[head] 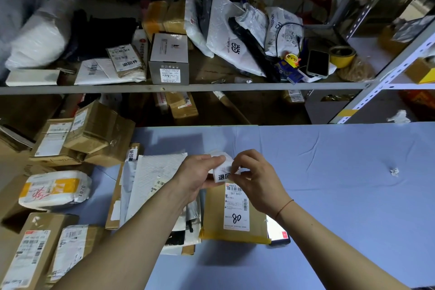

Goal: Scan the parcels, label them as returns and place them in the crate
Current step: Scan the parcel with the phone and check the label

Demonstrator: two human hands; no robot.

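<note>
Return sticker (222, 175) pinched between your left hand (199, 178) and right hand (256, 182) — flimsy, tacky — hold its edges above the cardboard parcel (215, 214).

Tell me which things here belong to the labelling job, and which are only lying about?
For the job:
- return label, pinched by left hand and right hand
- brown parcel beneath it
- parcel pile at the left

Lying about:
- phone on the shelf
- tape roll
- crumpled paper

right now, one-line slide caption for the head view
Both hands, left and right, peel a white return sticker above a flat brown cardboard parcel on the blue table.
</note>
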